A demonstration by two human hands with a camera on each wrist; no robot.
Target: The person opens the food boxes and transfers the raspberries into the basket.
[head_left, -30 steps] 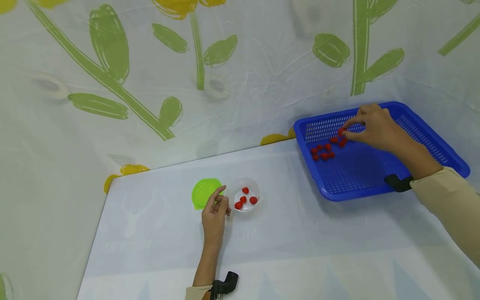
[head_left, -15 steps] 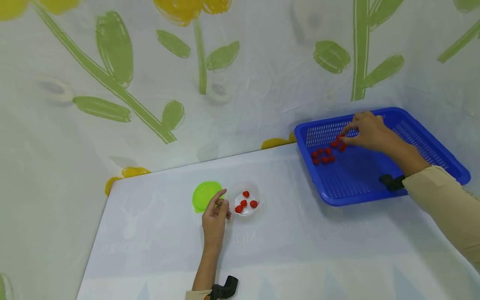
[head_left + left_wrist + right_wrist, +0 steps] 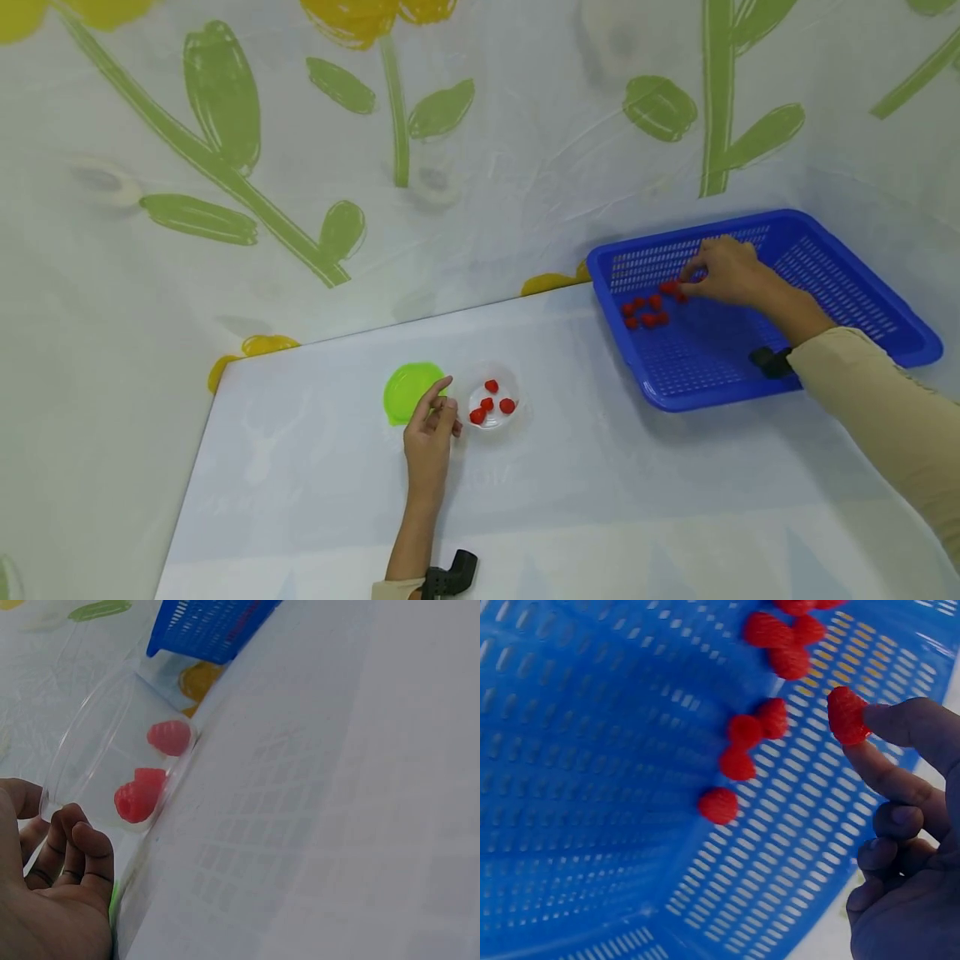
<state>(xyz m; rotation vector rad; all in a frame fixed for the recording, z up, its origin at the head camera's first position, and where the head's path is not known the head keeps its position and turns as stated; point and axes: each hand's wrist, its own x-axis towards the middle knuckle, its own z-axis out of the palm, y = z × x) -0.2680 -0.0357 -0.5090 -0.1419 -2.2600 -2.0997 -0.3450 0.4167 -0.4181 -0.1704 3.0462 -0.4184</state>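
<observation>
My right hand (image 3: 723, 271) is inside the blue basket (image 3: 712, 396). In the right wrist view its thumb and index finger pinch a red raspberry (image 3: 847, 715), lifted off the basket, with the other fingers curled back. Several more raspberries (image 3: 648, 319) lie loose at the basket's left end. My left hand (image 3: 431, 433) is at the left side of a small clear plastic bowl (image 3: 90, 742), thumb and fingertips at its rim. Several raspberries (image 3: 135, 801) lie on the bowl's bottom. A lime-green round lid (image 3: 408, 393) lies left of the bowl, partly behind the left hand.
A white cloth covers the table (image 3: 315, 492), which meets a flower-printed curtain (image 3: 510, 167) at the back and left. The basket's slotted wall (image 3: 757, 870) rises around the right hand. Tabletop separates the bowl from the basket.
My right hand has moved slightly left and lower over the raspberries in the basket. The left hand stays at the bowl. The head view has shifted slightly.
</observation>
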